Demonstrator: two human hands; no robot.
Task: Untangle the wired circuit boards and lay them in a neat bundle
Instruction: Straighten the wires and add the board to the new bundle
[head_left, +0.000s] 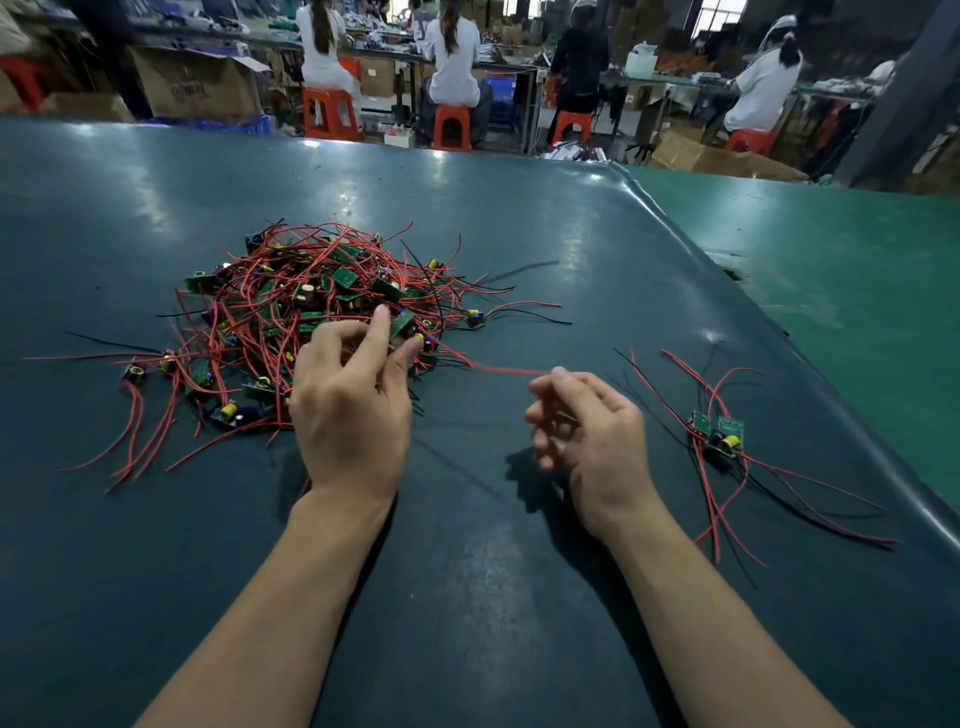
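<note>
While right hand (587, 421) pinches red wire (511, 370), left hand (353, 400) spread over tangle (317, 306): hard pull risks dragging snagged boards, tightening knot.

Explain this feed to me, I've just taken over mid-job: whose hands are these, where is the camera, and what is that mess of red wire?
No machine here: a person's bare hands, filmed by one camera worn on the head, looking down. On the dark green table lies a tangled pile of small circuit boards with red and black wires. The left hand reaches into its near edge with loosely spread fingers. The right hand pinches a red wire drawn out from the pile. At the right lies a small sorted bundle.
</note>
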